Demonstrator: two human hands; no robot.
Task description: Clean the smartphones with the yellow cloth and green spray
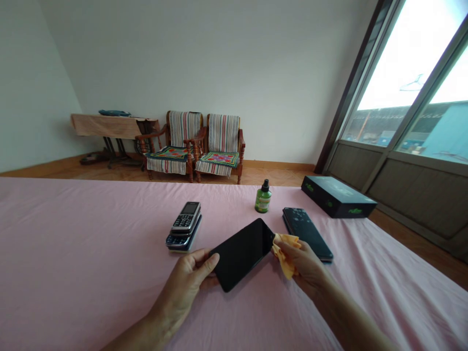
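Note:
A black smartphone [243,252] lies slanted on the pink tablecloth [91,253] in front of me. My left hand [190,280] grips its near left end, thumb on the edge. My right hand [305,265] is closed on a crumpled orange cloth [284,248], which touches the phone's far right edge. Just right of the cloth lies another dark smartphone [307,231], its screen speckled with droplets.
A stack of keypad phones [185,226] sits left of the black phone. A small green spray bottle [263,197] stands behind it, and a black box [338,196] lies at the far right near the window. Two wooden armchairs [195,146] stand against the back wall.

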